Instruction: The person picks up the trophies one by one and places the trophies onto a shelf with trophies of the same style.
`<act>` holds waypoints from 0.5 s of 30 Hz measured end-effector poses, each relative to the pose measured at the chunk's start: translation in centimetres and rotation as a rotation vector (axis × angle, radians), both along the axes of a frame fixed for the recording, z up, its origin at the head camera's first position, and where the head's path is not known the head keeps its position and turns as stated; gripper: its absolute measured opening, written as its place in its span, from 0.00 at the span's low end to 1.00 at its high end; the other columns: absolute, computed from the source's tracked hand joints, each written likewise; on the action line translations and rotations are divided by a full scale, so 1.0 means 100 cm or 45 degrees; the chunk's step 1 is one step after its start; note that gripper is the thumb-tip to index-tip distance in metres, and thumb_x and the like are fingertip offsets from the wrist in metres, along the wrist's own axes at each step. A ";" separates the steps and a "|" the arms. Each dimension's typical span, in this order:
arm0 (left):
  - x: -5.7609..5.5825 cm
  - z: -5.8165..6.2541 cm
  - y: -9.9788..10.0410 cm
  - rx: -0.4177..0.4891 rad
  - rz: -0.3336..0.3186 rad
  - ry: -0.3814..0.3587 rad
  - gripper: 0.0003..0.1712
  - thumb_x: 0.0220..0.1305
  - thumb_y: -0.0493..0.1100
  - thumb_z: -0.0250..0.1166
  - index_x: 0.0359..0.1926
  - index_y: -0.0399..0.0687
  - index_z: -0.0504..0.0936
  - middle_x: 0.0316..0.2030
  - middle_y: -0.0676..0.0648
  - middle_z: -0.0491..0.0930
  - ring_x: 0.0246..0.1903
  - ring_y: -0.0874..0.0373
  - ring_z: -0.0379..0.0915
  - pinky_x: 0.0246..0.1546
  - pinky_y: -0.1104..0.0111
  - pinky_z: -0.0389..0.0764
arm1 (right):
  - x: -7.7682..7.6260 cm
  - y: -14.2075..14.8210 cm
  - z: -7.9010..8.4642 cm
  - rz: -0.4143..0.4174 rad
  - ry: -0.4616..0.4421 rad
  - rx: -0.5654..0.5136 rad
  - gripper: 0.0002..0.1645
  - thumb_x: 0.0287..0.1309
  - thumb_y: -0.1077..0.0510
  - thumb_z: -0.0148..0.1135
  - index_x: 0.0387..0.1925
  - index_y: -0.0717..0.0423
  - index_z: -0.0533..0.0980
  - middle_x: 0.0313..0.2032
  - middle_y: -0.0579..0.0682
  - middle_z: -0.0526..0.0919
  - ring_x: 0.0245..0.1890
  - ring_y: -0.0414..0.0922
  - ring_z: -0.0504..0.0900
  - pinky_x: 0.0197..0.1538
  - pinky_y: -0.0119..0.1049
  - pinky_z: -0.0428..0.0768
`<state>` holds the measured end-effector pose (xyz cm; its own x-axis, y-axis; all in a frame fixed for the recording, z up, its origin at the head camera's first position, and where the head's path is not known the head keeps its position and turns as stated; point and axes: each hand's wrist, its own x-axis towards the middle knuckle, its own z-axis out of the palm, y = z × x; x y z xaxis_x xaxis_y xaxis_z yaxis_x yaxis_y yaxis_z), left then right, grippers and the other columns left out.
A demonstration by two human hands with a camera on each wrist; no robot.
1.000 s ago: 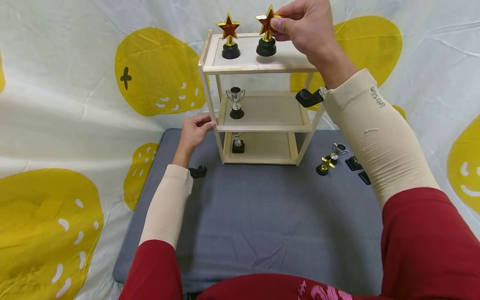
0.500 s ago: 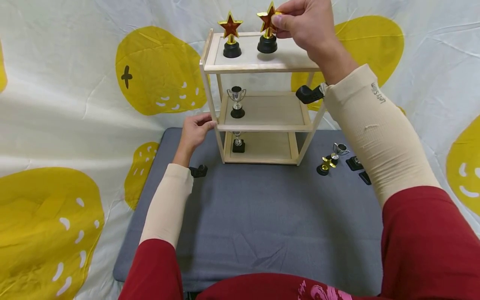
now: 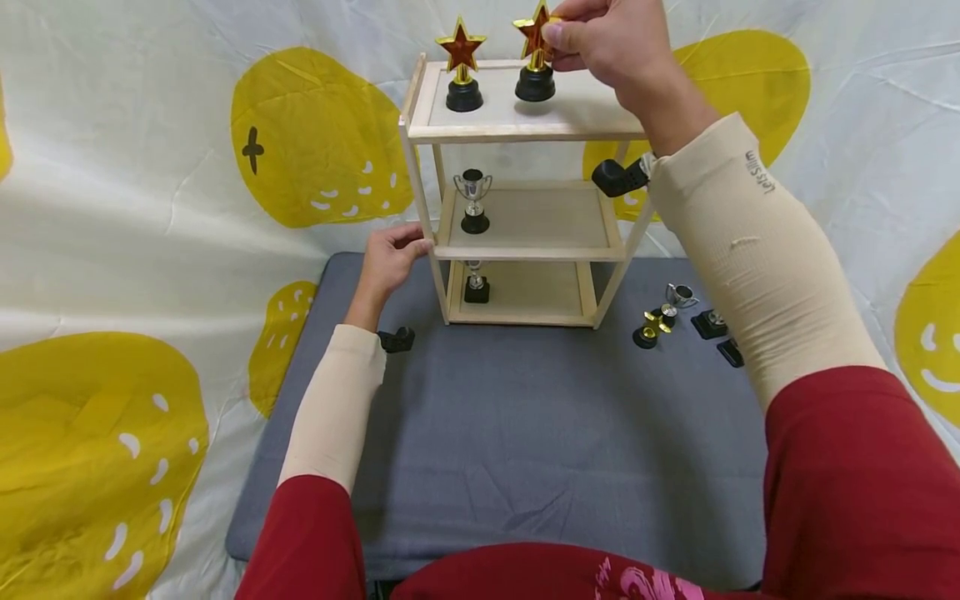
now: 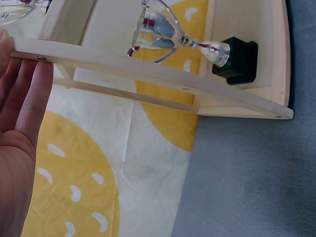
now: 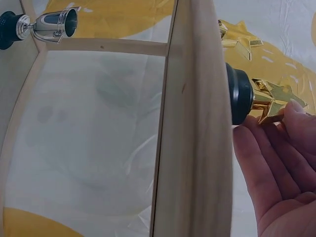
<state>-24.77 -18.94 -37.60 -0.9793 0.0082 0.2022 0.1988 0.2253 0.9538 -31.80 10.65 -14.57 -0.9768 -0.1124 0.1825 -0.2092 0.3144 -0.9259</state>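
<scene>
My right hand [image 3: 618,50] pinches a gold star trophy [image 3: 536,82] by its red-faced star, its black base close over the top board of a wooden three-tier shelf [image 3: 525,133]. To the left on that board stands a matching star trophy [image 3: 463,93]. My left hand [image 3: 387,265] holds the shelf's left post between thumb and fingers at middle-board height; the left wrist view shows the fingers [image 4: 35,94] against the post. A silver cup trophy [image 3: 474,200] stands at the left of the middle board. Another silver cup [image 4: 163,34] with a square black base is on the bottom board.
On the grey-covered table [image 3: 510,433], right of the shelf, are a silver cup [image 3: 678,297], a gold trophy with a round black base [image 3: 647,335] and a black-based trophy [image 3: 707,323] partly behind my right sleeve. A cloth printed with yellow shapes [image 3: 318,142] hangs behind.
The view has tilted slightly, so the shelf's top sits a little higher in the frame. Both hands keep their holds, and the star trophy stays over almost the same spot.
</scene>
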 end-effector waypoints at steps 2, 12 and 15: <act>-0.002 -0.003 -0.001 -0.004 0.007 0.002 0.17 0.62 0.35 0.68 0.52 0.36 0.84 0.44 0.40 0.86 0.38 0.66 0.82 0.48 0.68 0.86 | -0.001 0.000 0.002 -0.004 -0.019 0.001 0.23 0.57 0.53 0.66 0.55 0.53 0.79 0.48 0.44 0.82 0.46 0.44 0.85 0.60 0.29 0.79; -0.016 -0.022 -0.003 -0.022 0.030 0.059 0.19 0.62 0.38 0.68 0.53 0.33 0.83 0.44 0.38 0.86 0.39 0.65 0.82 0.48 0.68 0.86 | -0.007 0.001 0.004 0.024 -0.101 -0.075 0.22 0.56 0.55 0.68 0.54 0.53 0.80 0.49 0.45 0.82 0.48 0.46 0.85 0.62 0.30 0.78; -0.016 -0.022 -0.003 -0.020 0.027 0.062 0.20 0.62 0.38 0.68 0.53 0.32 0.83 0.44 0.39 0.86 0.39 0.65 0.82 0.48 0.68 0.86 | -0.009 0.001 0.003 0.021 -0.122 -0.077 0.22 0.56 0.55 0.68 0.53 0.53 0.80 0.51 0.47 0.82 0.49 0.46 0.85 0.62 0.30 0.78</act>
